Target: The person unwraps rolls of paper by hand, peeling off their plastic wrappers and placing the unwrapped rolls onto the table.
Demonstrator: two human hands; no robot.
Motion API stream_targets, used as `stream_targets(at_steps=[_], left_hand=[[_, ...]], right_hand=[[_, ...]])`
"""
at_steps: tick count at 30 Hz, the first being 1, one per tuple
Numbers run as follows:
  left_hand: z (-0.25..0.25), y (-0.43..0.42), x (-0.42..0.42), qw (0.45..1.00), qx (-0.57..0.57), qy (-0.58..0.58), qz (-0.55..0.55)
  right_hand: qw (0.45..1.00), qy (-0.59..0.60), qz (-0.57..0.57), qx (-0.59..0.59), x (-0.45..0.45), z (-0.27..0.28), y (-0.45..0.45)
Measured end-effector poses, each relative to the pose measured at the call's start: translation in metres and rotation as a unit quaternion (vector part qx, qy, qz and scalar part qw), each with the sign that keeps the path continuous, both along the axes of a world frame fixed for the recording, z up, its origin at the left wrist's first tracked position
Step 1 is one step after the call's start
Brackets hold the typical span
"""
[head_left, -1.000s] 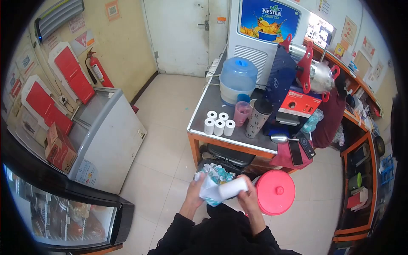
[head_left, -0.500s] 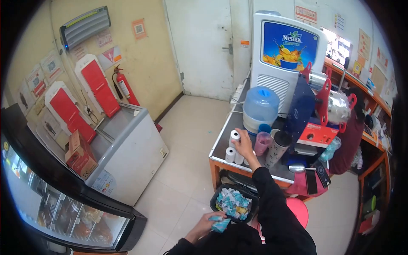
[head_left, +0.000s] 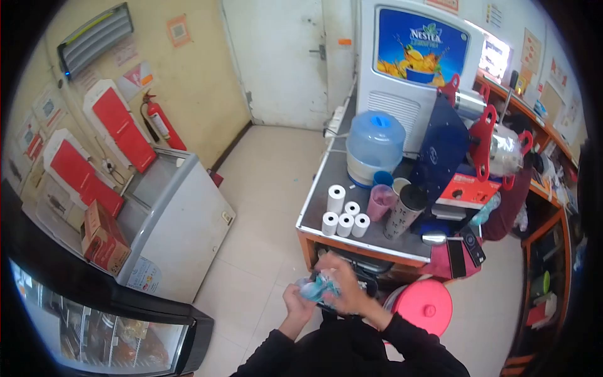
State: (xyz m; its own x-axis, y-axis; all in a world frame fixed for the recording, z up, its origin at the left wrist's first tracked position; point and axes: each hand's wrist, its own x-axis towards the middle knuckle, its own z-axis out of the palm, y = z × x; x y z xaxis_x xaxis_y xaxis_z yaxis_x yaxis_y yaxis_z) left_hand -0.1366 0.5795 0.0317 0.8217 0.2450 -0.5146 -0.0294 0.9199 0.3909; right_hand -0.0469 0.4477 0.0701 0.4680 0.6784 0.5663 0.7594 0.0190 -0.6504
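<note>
A crumpled teal-and-white wrapper (head_left: 311, 289) is bunched between my two hands, low in front of my body. My left hand (head_left: 298, 303) is closed around its near left side. Over its right side lies my right hand (head_left: 345, 288), blurred by motion, with its fingers bent onto the wrapper. Beneath them sits a black bin (head_left: 372, 287), largely covered by my hands; scraps show faintly inside. On the table's front left part stand several white paper rolls (head_left: 336, 198), upright and close together, apart from both hands.
The table (head_left: 311, 210) also bears a blue water bottle (head_left: 375, 141), a pink cup (head_left: 380, 200), a patterned tumbler (head_left: 405, 213) and a red-and-blue machine (head_left: 468, 191). A pink lidded bucket (head_left: 422, 311) is at right. A chest freezer (head_left: 179, 220) and display case (head_left: 103, 327) line the left.
My right hand has left the rolls and come down to the wrapper in my left hand. One more roll stands free behind the others. The view has shifted slightly.
</note>
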Motion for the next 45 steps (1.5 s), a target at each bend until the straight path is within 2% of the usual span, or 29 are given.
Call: stream_targets(at_steps=[1,2,3,4,6,9,10,13,16,18,21,23,24,25,27,28,32,33,34,35,36,38,39,40,41,42,43,44,45], left_hand=[[0.019,-0.011,0.002,0.999,-0.036,0.003,-0.03],[-0.026,-0.013,-0.003,0.996,-0.048,-0.006,-0.076],[-0.036,-0.017,-0.003,0.991,-0.058,-0.016,-0.123],[-0.045,-0.029,-0.005,0.987,-0.041,-0.022,-0.153],[-0.016,-0.042,-0.006,0.978,-0.014,-0.046,-0.201],[-0.055,-0.053,-0.017,0.97,-0.009,-0.022,-0.241],[-0.06,-0.06,-0.019,0.967,-0.002,0.001,-0.253],[-0.042,-0.073,-0.024,0.952,0.043,0.048,-0.3],[-0.029,-0.063,-0.03,0.918,0.119,0.04,-0.376],[-0.042,-0.048,-0.038,0.908,0.093,0.04,-0.408],[-0.032,-0.037,-0.034,0.888,0.101,0.041,-0.448],[-0.029,-0.033,-0.032,0.87,0.111,0.032,-0.479],[-0.026,-0.033,-0.03,0.866,0.123,0.039,-0.483],[-0.022,-0.033,-0.026,0.862,0.135,0.045,-0.487],[-0.021,-0.034,-0.02,0.853,0.149,0.055,-0.498],[-0.022,-0.034,-0.017,0.847,0.151,0.059,-0.506],[-0.019,-0.042,0.004,0.798,0.188,0.057,-0.569],[-0.022,-0.043,0.011,0.784,0.191,0.04,-0.589],[-0.027,-0.043,0.016,0.772,0.193,0.025,-0.605],[-0.026,-0.044,0.024,0.762,0.194,0.014,-0.618],[-0.018,-0.048,0.036,0.755,0.183,0.004,-0.63],[-0.015,-0.053,0.055,0.73,0.182,-0.007,-0.659],[-0.014,-0.056,0.064,0.718,0.183,-0.013,-0.671],[-0.004,-0.061,0.072,0.731,0.183,-0.022,-0.656],[0.004,-0.066,0.079,0.734,0.177,-0.042,-0.655],[0.011,-0.07,0.086,0.735,0.172,-0.06,-0.653],[0.022,-0.072,0.093,0.736,0.167,-0.077,-0.651],[0.043,-0.075,0.102,0.684,0.211,-0.097,-0.692],[0.054,-0.077,0.108,0.677,0.215,-0.106,-0.696]], right_hand=[[0.997,-0.042,-0.012,-0.068,-0.025,-0.002,-0.004],[0.997,-0.021,-0.04,-0.065,-0.034,-0.021,-0.006],[0.996,0.0,-0.069,-0.061,-0.04,-0.036,-0.007],[0.992,0.031,-0.119,-0.038,-0.047,-0.048,-0.011],[0.973,0.084,-0.216,0.015,-0.052,-0.059,-0.013],[0.923,0.269,-0.262,0.081,-0.072,-0.101,-0.017],[0.92,0.229,-0.303,0.093,-0.07,-0.117,-0.018],[0.795,0.372,-0.474,0.063,-0.054,-0.204,-0.036],[0.688,0.5,-0.498,0.17,-0.038,-0.234,-0.06],[0.607,0.551,-0.523,0.233,-0.035,-0.247,-0.065],[0.568,0.549,-0.587,0.178,-0.024,-0.287,-0.073],[0.554,0.64,-0.485,0.22,-0.012,-0.371,-0.102],[0.534,0.684,-0.443,0.225,-0.011,-0.373,-0.108],[0.511,0.726,-0.401,0.226,-0.01,-0.372,-0.114],[0.447,0.804,-0.338,0.197,0.005,-0.291,-0.125],[0.491,0.802,-0.256,0.225,0.004,-0.329,-0.144],[0.532,0.769,-0.336,-0.108,0.005,-0.305,-0.177],[0.629,0.697,-0.281,-0.201,0.004,-0.265,-0.193],[0.713,0.641,-0.206,-0.196,0.007,-0.233,-0.217],[0.678,0.724,-0.113,-0.056,0.011,-0.206,-0.25],[0.623,0.778,-0.009,0.086,0.02,-0.157,-0.273],[0.829,0.542,-0.085,0.108,0.04,-0.031,-0.318],[0.833,0.486,-0.188,0.184,0.059,-0.006,-0.34],[0.818,0.449,-0.268,0.239,0.081,0.022,-0.361],[0.857,0.306,-0.353,0.215,0.114,0.036,-0.388],[0.825,0.236,-0.437,0.27,0.155,0.046,-0.402],[0.826,0.149,-0.487,0.242,0.201,0.06,-0.417],[0.816,0.146,-0.492,0.266,0.246,0.066,-0.427],[0.807,0.143,-0.494,0.29,0.286,0.067,-0.434]])
